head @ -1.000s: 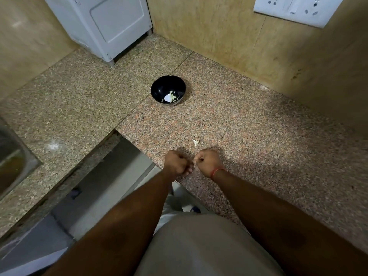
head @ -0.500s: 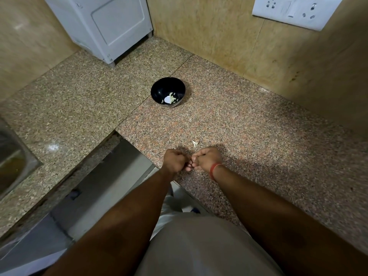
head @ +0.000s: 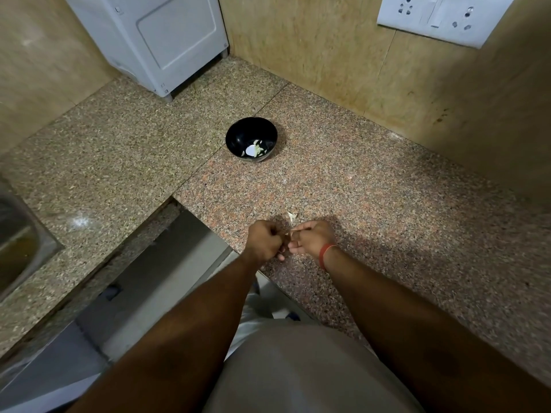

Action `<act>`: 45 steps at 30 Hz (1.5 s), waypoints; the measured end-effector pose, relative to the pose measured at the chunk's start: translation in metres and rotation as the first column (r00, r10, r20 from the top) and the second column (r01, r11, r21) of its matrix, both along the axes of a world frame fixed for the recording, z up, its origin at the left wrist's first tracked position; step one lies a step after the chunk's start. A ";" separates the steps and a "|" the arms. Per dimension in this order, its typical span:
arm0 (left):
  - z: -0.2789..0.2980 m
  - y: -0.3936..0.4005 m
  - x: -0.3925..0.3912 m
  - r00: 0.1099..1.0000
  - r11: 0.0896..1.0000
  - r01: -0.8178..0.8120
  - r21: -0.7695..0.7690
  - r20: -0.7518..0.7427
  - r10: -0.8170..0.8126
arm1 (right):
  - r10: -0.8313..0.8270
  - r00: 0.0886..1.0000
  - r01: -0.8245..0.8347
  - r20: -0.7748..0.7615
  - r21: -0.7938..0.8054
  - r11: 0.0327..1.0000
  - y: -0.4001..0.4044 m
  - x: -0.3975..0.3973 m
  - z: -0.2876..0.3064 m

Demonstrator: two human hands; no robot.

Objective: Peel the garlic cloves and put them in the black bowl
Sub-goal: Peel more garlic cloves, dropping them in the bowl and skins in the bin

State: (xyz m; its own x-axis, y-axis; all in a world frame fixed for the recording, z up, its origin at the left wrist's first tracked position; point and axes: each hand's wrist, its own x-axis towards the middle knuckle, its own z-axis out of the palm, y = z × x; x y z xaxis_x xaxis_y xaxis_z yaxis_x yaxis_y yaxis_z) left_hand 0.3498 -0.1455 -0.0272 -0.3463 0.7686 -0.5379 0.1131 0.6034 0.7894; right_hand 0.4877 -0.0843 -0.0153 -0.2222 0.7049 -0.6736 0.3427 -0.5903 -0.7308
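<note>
both hands are meeting just above the near edge of the granite worktop. the left hand is curling into a fist with its knuckles up, and the right hand is turning palm-side toward it, its fingertips touching the left hand's. a small pale bit is showing between them, likely the garlic clove, so both grips are closing round it in a pinch, though most of it is hiding behind the fingers. a red thread is circling the right wrist.

a scrap of papery garlic skin is lying on the worktop just beyond the hands, not touching them. the black bowl is sitting upright farther back, well apart from the hands, near the seam where two slabs are joining. pale pieces are resting in its bottom; whether they are cloves or peel is too small to tell.

a white appliance is standing in the back corner, a switch and socket plate is hanging on the right wall, and a steel sink is showing at the left edge.
</note>
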 end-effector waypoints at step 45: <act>0.013 0.001 -0.011 0.922 0.979 -0.205 -0.003 0.334 0.194 | 0.255 0.961 -0.276 0.105 0.347 0.896 0.015 0.004 0.003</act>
